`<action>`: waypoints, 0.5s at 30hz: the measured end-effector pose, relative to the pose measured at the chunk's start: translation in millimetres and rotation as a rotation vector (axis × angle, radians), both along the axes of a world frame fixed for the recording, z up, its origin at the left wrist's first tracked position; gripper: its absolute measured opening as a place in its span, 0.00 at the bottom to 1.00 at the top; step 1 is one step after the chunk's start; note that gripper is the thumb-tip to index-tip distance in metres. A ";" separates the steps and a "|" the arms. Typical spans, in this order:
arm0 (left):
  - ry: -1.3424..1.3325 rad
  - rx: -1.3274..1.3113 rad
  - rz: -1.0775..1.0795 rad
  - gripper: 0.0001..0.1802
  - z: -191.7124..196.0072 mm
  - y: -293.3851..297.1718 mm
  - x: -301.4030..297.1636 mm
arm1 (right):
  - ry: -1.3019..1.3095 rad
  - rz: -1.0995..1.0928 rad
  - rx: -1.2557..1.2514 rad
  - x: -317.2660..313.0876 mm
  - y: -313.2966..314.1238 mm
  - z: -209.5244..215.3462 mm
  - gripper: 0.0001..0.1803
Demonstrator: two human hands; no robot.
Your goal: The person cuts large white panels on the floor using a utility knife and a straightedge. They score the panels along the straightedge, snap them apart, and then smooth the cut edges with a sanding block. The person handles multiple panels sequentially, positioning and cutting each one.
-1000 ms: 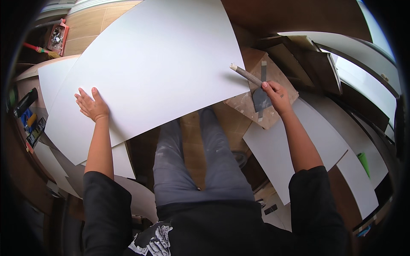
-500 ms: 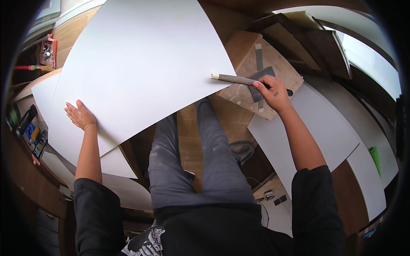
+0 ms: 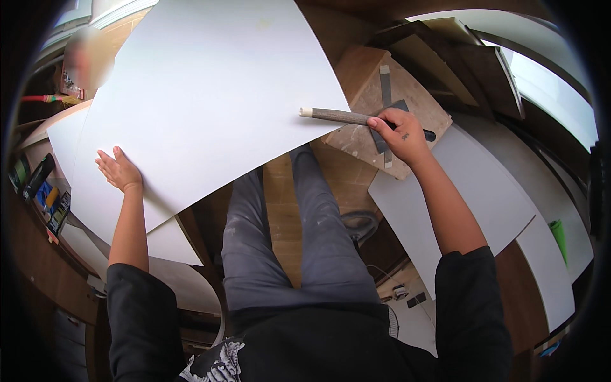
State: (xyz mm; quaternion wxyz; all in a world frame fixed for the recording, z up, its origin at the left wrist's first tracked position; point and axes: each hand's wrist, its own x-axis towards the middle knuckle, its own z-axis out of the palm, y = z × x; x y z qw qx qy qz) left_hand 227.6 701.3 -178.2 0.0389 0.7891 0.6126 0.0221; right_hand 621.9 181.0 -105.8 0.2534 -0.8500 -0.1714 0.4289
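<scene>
A large white sheet (image 3: 223,95) fills the left and middle of the view. Near its left edge my left hand (image 3: 119,169) lies flat on it, fingers spread and holding nothing. My right hand (image 3: 401,134) is closed round a narrow grey-brown bar (image 3: 337,116) with a pale tip. A dark end of the bar shows past my palm; its exact kind is unclear. The pale tip points left over the sheet's right part; I cannot tell whether it touches. Beneath my right hand is a worn wooden block (image 3: 356,137) carrying a dark flat piece and a grey strip.
White panels (image 3: 471,184) lie at the right beside a brown board (image 3: 519,296). Dark boards (image 3: 439,67) lean at the back right. Tools and packets (image 3: 54,200) sit at the far left, near a brush (image 3: 51,99). A blurred shape (image 3: 89,57) shows at the upper left.
My right hand and the bar have shifted slightly left over the sheet. A blurred shape has appeared at the upper left. My left hand has barely moved.
</scene>
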 end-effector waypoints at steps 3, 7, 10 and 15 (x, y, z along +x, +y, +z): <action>-0.014 -0.002 0.001 0.45 -0.2 -2.6 1.1 | -0.039 -0.008 0.054 1.8 -20.8 4.7 0.21; -0.008 -0.004 0.007 0.45 -2.9 -0.6 2.2 | -0.100 0.098 0.024 5.4 6.6 -12.5 0.21; 0.014 0.005 0.017 0.45 -3.6 -0.1 -0.9 | -0.111 0.222 -0.037 0.7 42.1 -7.0 0.20; -0.011 -0.016 0.007 0.45 -4.0 1.1 0.3 | -0.105 0.121 0.105 7.4 3.9 6.8 0.19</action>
